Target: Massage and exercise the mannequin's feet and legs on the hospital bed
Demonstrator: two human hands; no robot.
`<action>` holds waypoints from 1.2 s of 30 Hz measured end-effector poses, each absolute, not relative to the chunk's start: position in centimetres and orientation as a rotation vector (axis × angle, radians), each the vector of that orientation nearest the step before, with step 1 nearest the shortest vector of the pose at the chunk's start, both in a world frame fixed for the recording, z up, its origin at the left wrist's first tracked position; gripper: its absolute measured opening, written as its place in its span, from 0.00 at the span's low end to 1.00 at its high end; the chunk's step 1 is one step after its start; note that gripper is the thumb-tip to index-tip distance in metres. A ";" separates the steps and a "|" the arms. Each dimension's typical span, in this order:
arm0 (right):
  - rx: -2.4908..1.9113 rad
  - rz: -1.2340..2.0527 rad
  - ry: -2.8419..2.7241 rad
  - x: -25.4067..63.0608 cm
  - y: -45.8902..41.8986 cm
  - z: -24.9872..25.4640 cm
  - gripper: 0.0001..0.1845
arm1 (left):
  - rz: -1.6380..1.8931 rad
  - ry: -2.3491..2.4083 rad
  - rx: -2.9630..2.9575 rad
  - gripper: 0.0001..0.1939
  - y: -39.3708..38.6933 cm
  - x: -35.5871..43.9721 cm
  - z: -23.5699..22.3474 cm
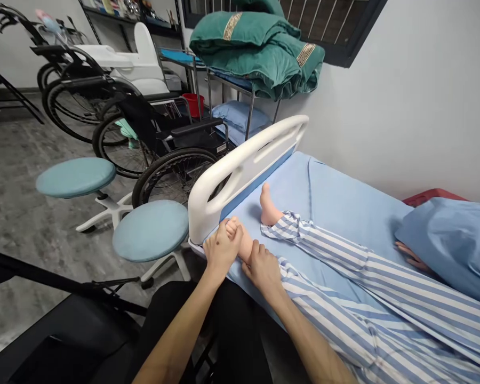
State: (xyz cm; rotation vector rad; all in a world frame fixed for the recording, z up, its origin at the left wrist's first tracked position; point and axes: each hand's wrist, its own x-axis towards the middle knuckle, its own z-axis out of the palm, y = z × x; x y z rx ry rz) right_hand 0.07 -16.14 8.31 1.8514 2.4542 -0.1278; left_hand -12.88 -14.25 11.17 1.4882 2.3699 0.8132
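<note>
Manikin foot held, left hand and right hand closed round it; blue bedsheet, white bed rail, grey floor.

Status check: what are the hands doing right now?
Left hand on toes, right hand at ankle of foot. White bed footboard just beyond.

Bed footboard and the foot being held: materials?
The white footboard looks like moulded plastic: smooth, satin, with rounded edges and formed slots. The foot looks like soft vinyl or silicone from its even, matte pink surface, though real skin can't be ruled out.
</note>
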 end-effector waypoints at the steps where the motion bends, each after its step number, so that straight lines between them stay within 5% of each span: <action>1: 1.852 -0.137 2.452 0.1 -16.1 8.3 0.21 | 0.758 2.377 1.455 0.22 -13.9 -13.0 11.9; 20: 1.880 -0.127 2.435 0.0 -15.8 8.1 0.23 | 0.313 2.142 2.168 0.18 -10.3 -11.5 15.6; 36: 1.910 -0.093 2.422 -0.5 -16.6 9.0 0.21 | 0.878 2.259 2.054 0.24 -13.5 -12.5 11.5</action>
